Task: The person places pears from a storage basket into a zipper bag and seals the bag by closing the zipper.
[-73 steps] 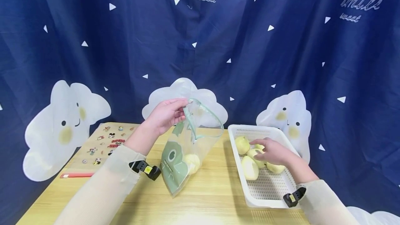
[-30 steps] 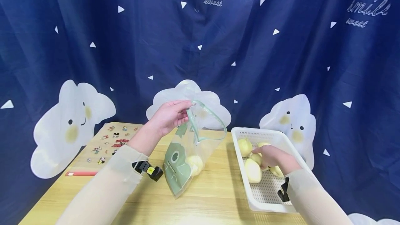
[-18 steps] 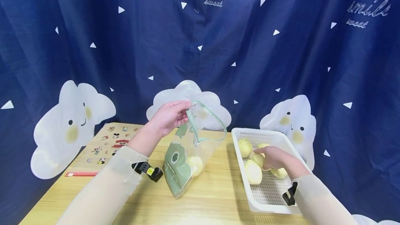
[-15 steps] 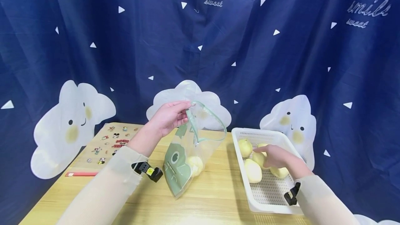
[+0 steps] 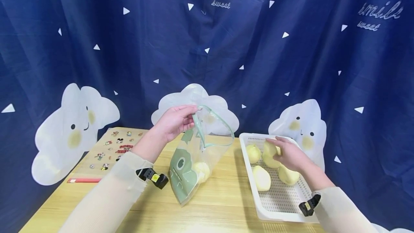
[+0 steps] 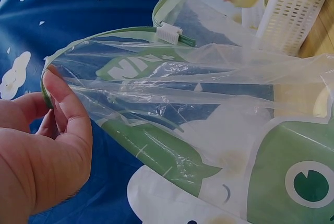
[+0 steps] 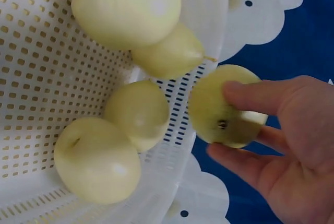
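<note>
My left hand (image 5: 174, 122) pinches the green-edged mouth of a clear zip bag (image 6: 219, 62) with a green cartoon print. The bag hangs with its mouth spread, its base at the table, and a pale pear (image 5: 202, 172) shows inside. Its white slider (image 6: 168, 33) sits along the zip edge. Over the far part of a white plastic basket (image 5: 253, 194), my right hand (image 7: 292, 130) grips a yellow-green pear (image 7: 206, 106) between thumb and fingers. Several other pears lie in the basket, among them one at the near left (image 5: 261, 178) and one under the hand (image 5: 288, 175).
Flat on the wooden table (image 5: 213, 204) at the left lies another zip bag (image 5: 106, 154) with cartoon figures and a red slider strip. A dark blue curtain (image 5: 207, 46) with white clouds hangs right behind the table.
My right hand reached among the pears, took hold of one and raised it slightly toward the basket's far side. The left hand and its bag have stayed nearly still.
</note>
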Tool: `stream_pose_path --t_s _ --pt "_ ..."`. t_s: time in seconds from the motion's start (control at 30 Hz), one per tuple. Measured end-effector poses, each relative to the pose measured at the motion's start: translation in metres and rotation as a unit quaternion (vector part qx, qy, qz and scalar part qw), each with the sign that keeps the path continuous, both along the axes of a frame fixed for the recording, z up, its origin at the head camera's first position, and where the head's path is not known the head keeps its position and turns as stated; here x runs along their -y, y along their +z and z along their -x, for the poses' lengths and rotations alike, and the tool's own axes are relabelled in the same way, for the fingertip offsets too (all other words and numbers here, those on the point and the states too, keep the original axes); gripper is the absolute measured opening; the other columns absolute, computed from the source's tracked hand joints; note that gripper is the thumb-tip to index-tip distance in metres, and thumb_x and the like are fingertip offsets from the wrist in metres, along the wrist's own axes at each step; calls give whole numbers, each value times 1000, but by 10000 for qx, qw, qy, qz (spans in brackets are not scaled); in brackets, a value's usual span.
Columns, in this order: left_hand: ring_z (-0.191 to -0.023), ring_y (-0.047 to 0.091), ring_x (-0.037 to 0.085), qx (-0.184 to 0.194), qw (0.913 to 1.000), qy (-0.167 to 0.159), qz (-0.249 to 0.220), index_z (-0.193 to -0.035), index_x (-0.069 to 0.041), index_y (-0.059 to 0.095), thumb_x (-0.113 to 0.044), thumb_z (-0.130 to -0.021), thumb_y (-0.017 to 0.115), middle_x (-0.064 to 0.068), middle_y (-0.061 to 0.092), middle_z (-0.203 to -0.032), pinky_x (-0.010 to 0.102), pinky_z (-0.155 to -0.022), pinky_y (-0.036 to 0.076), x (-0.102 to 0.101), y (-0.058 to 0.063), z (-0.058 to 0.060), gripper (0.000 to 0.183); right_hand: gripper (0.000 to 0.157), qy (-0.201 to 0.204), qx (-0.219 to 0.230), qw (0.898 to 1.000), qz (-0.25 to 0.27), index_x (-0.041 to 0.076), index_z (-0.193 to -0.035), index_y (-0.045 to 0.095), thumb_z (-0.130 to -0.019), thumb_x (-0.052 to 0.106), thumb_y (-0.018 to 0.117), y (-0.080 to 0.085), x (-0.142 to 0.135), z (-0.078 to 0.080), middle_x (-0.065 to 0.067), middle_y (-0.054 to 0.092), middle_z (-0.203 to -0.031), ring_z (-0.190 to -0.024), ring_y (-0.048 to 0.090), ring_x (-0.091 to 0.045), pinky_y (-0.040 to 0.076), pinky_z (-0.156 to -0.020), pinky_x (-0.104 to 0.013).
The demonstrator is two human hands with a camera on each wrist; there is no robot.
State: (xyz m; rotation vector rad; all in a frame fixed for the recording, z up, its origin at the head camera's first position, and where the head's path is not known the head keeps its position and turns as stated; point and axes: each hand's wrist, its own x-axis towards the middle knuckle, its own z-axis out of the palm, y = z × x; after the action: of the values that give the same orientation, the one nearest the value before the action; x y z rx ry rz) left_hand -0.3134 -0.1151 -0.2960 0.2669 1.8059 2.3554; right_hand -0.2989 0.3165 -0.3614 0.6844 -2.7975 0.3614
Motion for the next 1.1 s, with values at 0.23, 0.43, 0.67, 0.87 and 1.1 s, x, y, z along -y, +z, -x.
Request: stream_pose_path --t_s 0.23,0.43,0.67,0.87,1.1 --pt "-73 62 6 25 10000 8 -30 -118 -6 75 -14 -111 63 -5 70 -81 14 -67 57 0 -1 -2 16 67 -345 -424 9973 493 6 -157 57 -94 -2 79 8 9 -2 -41 43 -162 -136 56 -65 50 -110 -75" --pt "-74 61 7 16 10000 2 0 -123 -4 75 -15 -111 64 -5 70 -83 14 -68 57 0 0 -3 19 67 -308 -1024 9892 1003 9 -155 59 -93 0 83 19 26 -7 -40 44 -162 -142 51 -64 46 -113 -77" --pt "-74 62 7 62 10000 17 45 -127 -1 71 -15 -111 64 -5 70 -82 14 -68 57 -1 0 -2 22 68 -192 -1509 9789 1361 13 -154 62 -91 -1 86 36 49 -16 -36 49 -161 -141 55 -60 52 -108 -73" --pt "-74 62 7 87 9999 15 63 -131 1 68 -15 -111 63 -5 69 -82 13 -68 57 -2 2 -4 25 69 44 -1698 9717 1644 12 -153 63 -90 -3 86 48 68 -22 -35 50 -161 -142 56 -58 55 -107 -69" --pt "-75 61 7 63 9999 -7 159 -135 3 67 -16 -112 63 -5 68 -83 13 -68 57 -5 4 -3 30 71 320 -1770 9648 1919 11 -153 64 -88 -7 87 58 89 -26 -33 51 -161 -142 59 -54 63 -98 -56"
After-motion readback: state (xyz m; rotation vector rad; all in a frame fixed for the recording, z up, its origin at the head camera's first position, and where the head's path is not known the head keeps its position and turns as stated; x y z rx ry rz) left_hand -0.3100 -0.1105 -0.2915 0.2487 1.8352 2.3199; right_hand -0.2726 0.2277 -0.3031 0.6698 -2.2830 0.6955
